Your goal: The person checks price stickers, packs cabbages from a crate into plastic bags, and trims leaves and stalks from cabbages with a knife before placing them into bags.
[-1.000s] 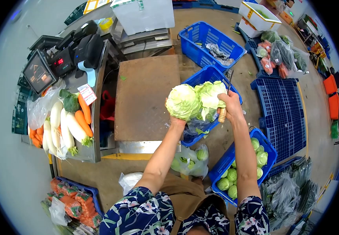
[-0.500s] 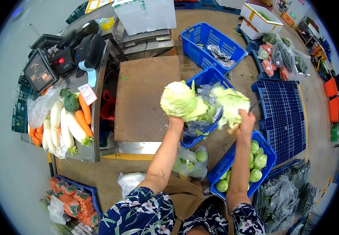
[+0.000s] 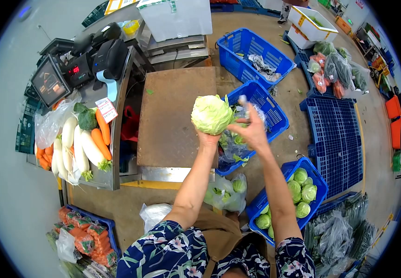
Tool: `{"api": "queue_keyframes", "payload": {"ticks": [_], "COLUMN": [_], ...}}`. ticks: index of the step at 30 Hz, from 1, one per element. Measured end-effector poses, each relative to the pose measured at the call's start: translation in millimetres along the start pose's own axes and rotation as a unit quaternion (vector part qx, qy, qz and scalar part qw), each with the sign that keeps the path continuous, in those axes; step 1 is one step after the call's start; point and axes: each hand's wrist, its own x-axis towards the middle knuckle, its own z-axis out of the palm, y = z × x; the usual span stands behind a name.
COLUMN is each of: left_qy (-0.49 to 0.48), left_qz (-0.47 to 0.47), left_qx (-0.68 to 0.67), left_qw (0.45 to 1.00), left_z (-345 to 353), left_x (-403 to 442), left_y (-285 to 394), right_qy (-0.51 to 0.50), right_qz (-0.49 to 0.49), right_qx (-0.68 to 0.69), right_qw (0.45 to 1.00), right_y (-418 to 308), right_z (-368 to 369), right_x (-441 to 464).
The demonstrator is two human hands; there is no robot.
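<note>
A pale green cabbage point(image 3: 211, 115) rests in my left hand point(image 3: 207, 138), whose fingers cup it from below over the right side of the brown platform point(image 3: 175, 116). Just right of the cabbage, my right hand point(image 3: 251, 129) points its thumb and a finger towards it. The knife point(image 3: 242, 100) is only a blurred, pale shape above that hand's fingers; its blade cannot be made out. Below the hands, a blue crate point(image 3: 278, 121) holds loose leaves and clear plastic. Several cabbages point(image 3: 302, 190) fill part of another blue crate point(image 3: 320, 195) at the lower right.
White radishes point(image 3: 81, 149), carrots and broccoli lie on the metal counter point(image 3: 115, 160) at left, beside a scale display point(image 3: 50, 83). Bagged cabbage point(image 3: 226, 191) sits near my body. A blue pallet point(image 3: 334, 139) is at right, and a third crate point(image 3: 256, 60) stands farther back.
The loose leaf that was in my right hand is gone from it. That hand has moved left, back beside the cabbage. More cabbages show in the lower right crate.
</note>
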Motion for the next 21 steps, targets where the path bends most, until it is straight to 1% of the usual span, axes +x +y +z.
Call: {"api": "queue_keyframes", "payload": {"ticks": [1,3,6,9,10,11,12,13,15,16,17,19,21], "left_qy": [-0.001,-0.005,0.004,0.004,-0.017,-0.037,-0.057,-0.044,-0.016,-0.008,0.0,0.005,0.007], "left_qz": [0.003,0.01,-0.014,0.002,-0.004,-0.009,-0.014,-0.018,-0.024,-0.015,-0.009,-0.001,0.0], "left_qx": [0.001,0.005,-0.003,0.009,-0.006,-0.021,-0.036,-0.044,-0.06,-0.021,0.019,0.076,0.113], "left_qw": [1.0,1.0,1.0,1.0,1.0,0.999,0.998,0.998,0.998,1.0,1.0,0.997,0.994], "left_z": [2,6,11,19,22,24,26,27,28,32,36,40,38], "left_x": [-1,-2,-4,-6,-8,-12,-14,-14,-15,-20,-25,-25,-26], "left_y": [-2,-4,2,7,9,12,14,19,29,32,34,34,29], "right_qy": [-0.035,0.007,0.001,0.046,0.082,0.117,0.161,0.204,0.137,0.105,0.118,0.087,0.109], "right_qz": [-0.034,-0.129,-0.069,-0.031,0.057,0.147,0.168,0.188,0.192,0.196,0.176,0.171,-0.006], "right_qx": [0.014,-0.07,-0.108,-0.026,0.083,0.19,0.225,0.261,0.192,0.157,0.042,-0.134,-0.228], "right_qw": [0.999,0.989,0.992,0.998,0.991,0.964,0.946,0.925,0.953,0.962,0.976,0.972,0.968], "right_y": [-12,1,11,33,33,32,44,59,79,77,75,58,78], "right_z": [12,25,23,28,24,19,9,-3,-23,-23,-22,-24,-16], "right_x": [-2,-2,-15,-36,-41,-44,-41,-36,-20,-14,-8,1,16]}}
